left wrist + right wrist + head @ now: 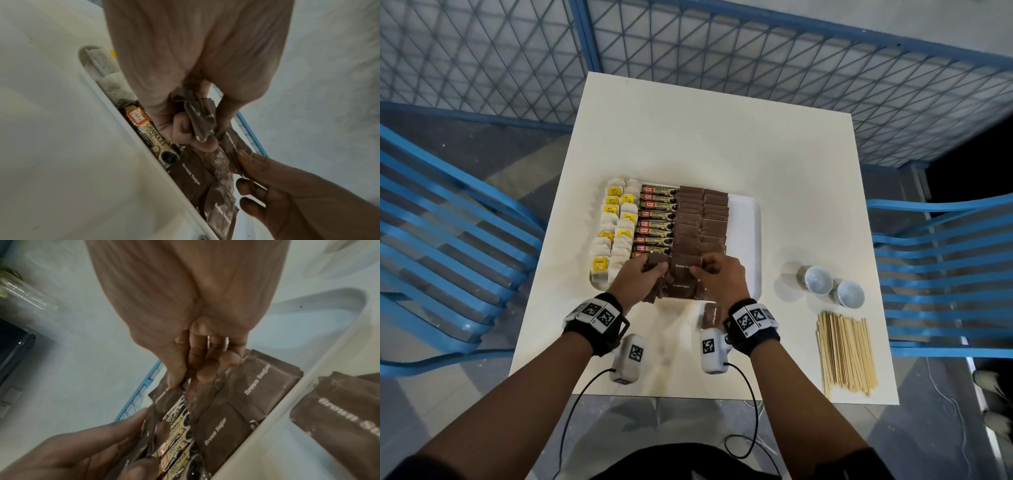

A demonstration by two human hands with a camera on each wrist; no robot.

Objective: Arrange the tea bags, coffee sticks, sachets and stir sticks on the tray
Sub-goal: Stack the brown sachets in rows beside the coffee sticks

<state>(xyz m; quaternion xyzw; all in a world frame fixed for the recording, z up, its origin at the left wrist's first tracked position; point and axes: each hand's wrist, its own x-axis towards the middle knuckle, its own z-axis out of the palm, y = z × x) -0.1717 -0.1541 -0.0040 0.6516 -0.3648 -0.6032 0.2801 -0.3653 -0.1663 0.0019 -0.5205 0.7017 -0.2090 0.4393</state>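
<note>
A: So, head view: sachet step in hand. Left hand (642,279) clenched round a small bunch of brown sugar sachets (681,286), right hand (717,274) pinching one off the bunch, both over the near edge of the white tray (748,219). Tea bags (613,226) fill the left cols, coffee sticks (655,219) next, then two cols of sachets.

B: What's left?

A: One stray sachet (713,317) on the table (688,137) btw the wrists, stir sticks (846,353) piled near-right off the tray, two white cups (832,286) beside them. Bare strip at tray's right, prob for the sticks.

B: Left wrist cam?

A: Left fingers (180,128) curled on crumpled sachets, right fingertips (244,157) nipping a sachet corner. Legible: "Brown Sugar", and "Great Taste GRANULES STRONG" on a coffee stick (152,129).

B: Right wrist?

A: Thumb and fingers (205,374) gripping a sachet edge; "Brown Sugar" on several, "GRANULES" partly on sticks.

B: Next?

A: Imo lay the pinched sachet flat, overlapping the near end of a col, w/o nudging neighbours. Then the stray one, then sticks.
</note>
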